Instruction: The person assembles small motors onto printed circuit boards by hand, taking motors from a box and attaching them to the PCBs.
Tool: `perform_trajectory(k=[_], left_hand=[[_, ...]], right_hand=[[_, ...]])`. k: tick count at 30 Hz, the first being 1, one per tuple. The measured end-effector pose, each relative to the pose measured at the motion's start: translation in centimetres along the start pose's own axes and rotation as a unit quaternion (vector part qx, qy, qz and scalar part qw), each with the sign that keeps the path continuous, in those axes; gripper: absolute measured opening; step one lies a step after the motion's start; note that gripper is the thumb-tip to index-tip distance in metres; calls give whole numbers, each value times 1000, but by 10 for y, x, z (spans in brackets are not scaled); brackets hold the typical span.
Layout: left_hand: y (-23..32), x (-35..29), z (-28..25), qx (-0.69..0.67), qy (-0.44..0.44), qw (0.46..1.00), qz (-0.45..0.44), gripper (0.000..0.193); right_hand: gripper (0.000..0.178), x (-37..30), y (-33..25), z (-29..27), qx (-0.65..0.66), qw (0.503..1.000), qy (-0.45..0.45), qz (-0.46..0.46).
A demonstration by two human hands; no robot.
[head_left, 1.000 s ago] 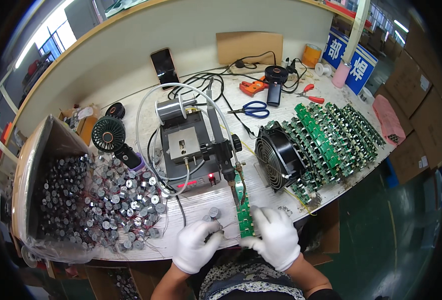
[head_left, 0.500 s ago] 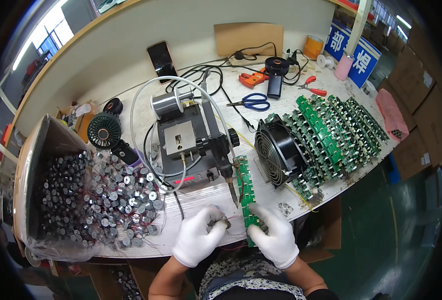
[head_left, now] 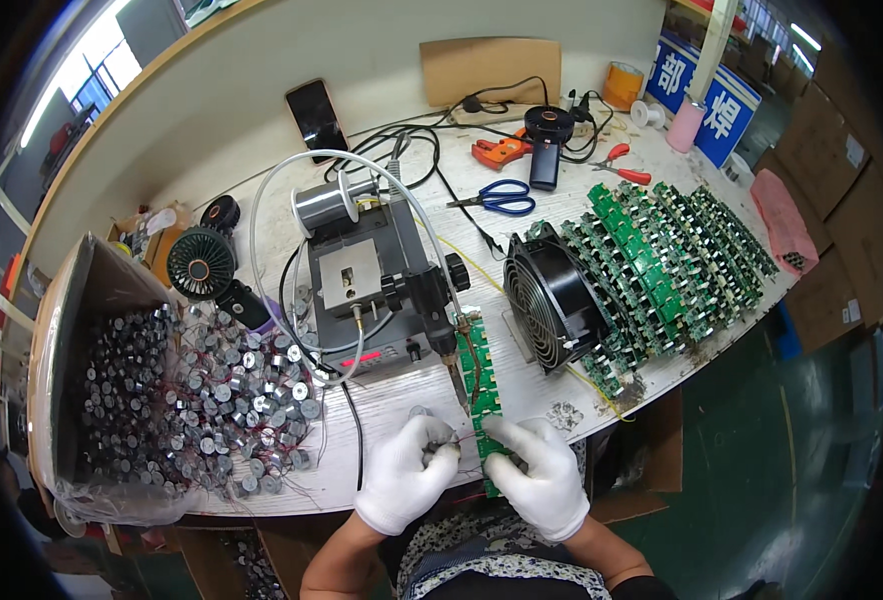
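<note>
White-gloved right hand (head_left: pixel 537 478) pinches the long green board (head_left: pixel 489 405), square to the bench's (head_left: pixel 392 393) near edge; left hand (head_left: pixel 407 475) pinches thin reddish wire (head_left: pixel 468 436).

Left hand (head_left: pixel 402 482), white-gloved: held left of the green circuit board (head_left: pixel 488 382), thumb and forefinger curled toward each other. Right hand (head_left: pixel 544 482), likewise gloved: placed at the board's right, forefinger and thumb parted, tips laid over it. Forearms (head_left: pixel 342 562): bared, angled inward.
</note>
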State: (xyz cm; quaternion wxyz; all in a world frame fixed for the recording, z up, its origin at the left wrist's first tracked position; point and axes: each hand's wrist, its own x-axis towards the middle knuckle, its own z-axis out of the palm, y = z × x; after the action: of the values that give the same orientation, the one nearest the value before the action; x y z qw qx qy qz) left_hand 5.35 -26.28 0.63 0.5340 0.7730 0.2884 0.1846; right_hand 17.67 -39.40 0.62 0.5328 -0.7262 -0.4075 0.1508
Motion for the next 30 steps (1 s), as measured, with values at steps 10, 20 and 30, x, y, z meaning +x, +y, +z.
perform_trajectory(k=[10,20,30], left_hand=[[6,-1,5,-86,24,996,-29,9],[-3,5,6,-45,31,997,-53,12],[-12,10,4,-191,3,976,-107,14]], right_hand=[[34,-2,0,2,-15,999,-31,-19],[57,-5,12,15,196,965,10,175],[66,11,9,23,258,952,-4,164]])
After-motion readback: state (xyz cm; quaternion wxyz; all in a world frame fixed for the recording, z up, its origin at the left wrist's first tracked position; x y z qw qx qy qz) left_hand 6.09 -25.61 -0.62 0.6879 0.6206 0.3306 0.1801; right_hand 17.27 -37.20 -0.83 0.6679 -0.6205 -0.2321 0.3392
